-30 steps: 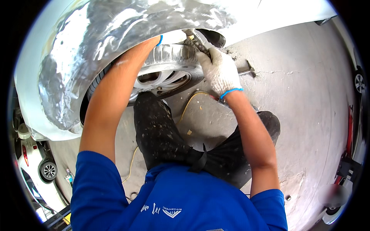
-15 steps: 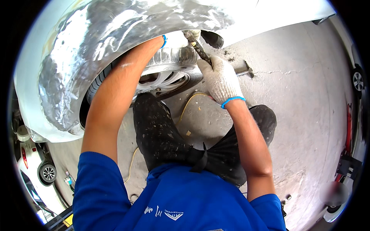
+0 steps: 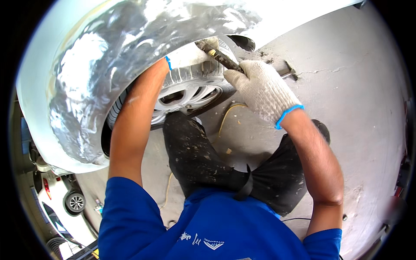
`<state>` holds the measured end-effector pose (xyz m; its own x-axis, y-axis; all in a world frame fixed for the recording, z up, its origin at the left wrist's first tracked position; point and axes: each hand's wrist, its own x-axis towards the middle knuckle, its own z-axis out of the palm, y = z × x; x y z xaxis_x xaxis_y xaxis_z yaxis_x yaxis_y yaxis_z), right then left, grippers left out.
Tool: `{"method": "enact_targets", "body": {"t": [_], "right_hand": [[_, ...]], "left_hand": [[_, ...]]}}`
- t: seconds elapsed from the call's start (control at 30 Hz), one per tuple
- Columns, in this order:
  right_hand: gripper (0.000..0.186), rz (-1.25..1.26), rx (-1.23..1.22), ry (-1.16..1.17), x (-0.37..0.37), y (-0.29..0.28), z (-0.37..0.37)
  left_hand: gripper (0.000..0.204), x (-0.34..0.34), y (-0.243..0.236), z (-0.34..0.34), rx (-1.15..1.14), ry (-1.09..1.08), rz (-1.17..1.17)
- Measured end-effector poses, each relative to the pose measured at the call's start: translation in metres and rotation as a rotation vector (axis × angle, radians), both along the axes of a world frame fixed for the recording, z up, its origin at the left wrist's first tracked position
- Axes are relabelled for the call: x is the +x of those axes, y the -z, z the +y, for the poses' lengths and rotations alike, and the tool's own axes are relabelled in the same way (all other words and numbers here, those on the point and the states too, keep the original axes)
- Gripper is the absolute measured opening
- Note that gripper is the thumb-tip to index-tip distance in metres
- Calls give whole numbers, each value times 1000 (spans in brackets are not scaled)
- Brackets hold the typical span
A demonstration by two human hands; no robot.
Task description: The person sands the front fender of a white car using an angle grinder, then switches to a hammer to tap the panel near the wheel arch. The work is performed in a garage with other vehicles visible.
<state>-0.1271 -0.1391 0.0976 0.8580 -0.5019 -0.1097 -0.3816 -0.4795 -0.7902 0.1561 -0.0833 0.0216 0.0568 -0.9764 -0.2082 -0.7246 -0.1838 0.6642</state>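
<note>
My right hand (image 3: 266, 89), in a knitted off-white glove with a blue cuff, is closed around one end of a dark, grimy bar (image 3: 229, 62). The bar slants up and left to the wheel arch, over the tyre. My left hand (image 3: 186, 55), gloved the same way, reaches in under the fender (image 3: 99, 65). Its fingers show partly at the bar's far end and look wrapped around it; the rest lies behind the fender edge. Bare, scuffed metal covers much of this white fender. Below the arch stands the tyre (image 3: 197, 71) with its silver wheel rim (image 3: 190, 96).
A hammer (image 3: 290, 70) lies on the concrete floor (image 3: 346, 108) beyond my right hand. A yellow cord (image 3: 225, 117) runs between my knees. Dirt crumbs are scattered below a dark piece (image 3: 242, 42) at the arch's end. A white car (image 3: 65, 203) stands at the left.
The whole view has shifted. Against the car, my left hand and the bar's far end have moved left, my right hand a little right. The bar now lies flatter.
</note>
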Motion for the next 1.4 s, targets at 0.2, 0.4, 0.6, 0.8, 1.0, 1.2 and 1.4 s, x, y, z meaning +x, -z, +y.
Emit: {"method": "enact_targets", "body": {"t": [0.2, 0.4, 0.6, 0.8, 1.0, 1.2, 1.4], "right_hand": [[33, -68, 37, 140, 7, 13, 9], [33, -108, 75, 192, 11, 21, 16], [30, 25, -1, -103, -8, -13, 9], [33, 46, 52, -1, -3, -4, 19], [33, -2, 31, 114, 5, 10, 31], [33, -273, -26, 281, 22, 34, 50], [39, -86, 109, 216, 8, 18, 45]], "left_hand": [[31, 35, 19, -23, -153, -194, 457], [28, 50, 31, -20, -85, -231, 376], [9, -20, -30, -10, 67, 182, -175], [7, -28, -40, -4, 121, 28, 33], [10, -10, -24, -13, 31, 96, -31], [19, 13, 0, -17, -86, 92, -252], [14, -29, -32, -17, 35, 57, -138]]}}
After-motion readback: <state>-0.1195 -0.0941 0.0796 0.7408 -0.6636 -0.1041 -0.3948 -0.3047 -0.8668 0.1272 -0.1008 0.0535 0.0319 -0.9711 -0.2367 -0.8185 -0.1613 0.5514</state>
